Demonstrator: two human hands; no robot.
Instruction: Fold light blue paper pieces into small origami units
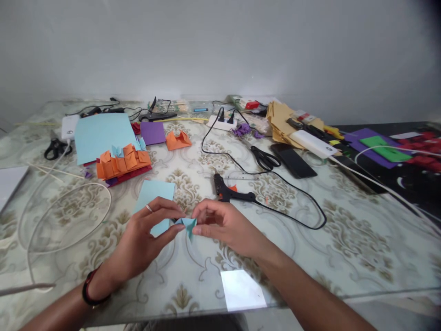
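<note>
Blue paper (188,223) above floral tabletop (196,285), grey wall (220,46).

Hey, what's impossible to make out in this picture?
In the head view:
Folded blue paper: partly covered by the left hand and right hand.
Light-blue sheet: partly hidden behind the left hand.
White sheet: cut off by the left edge.
Mark on the white device beside the black phone: too small.
</note>
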